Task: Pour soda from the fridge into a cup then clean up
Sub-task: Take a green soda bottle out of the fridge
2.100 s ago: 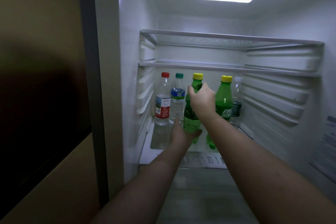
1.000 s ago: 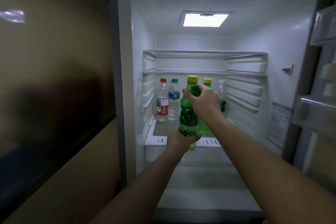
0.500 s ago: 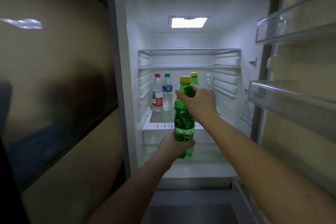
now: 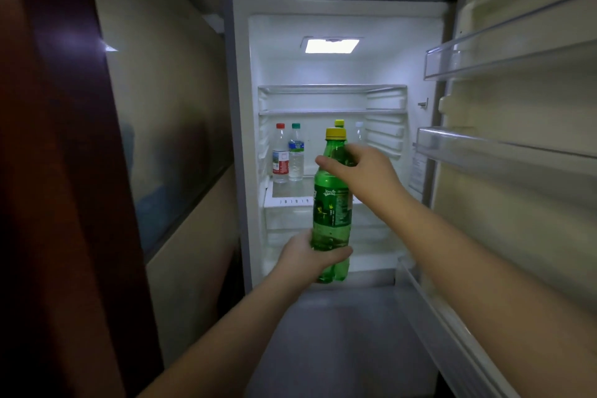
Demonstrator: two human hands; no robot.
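Clear of the fridge shelf (image 4: 290, 200) now, my upright green plastic soda bottle (image 4: 332, 207): right hand (image 4: 365, 171) gripping its neck, left hand (image 4: 307, 257) its base

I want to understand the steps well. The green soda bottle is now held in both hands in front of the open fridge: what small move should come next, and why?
Probably let the right hand go from the green soda bottle and reach for the fridge door. The bottle looks clear of the shelf, its yellow cap still on; the left hand grips its base, and the door stands open.
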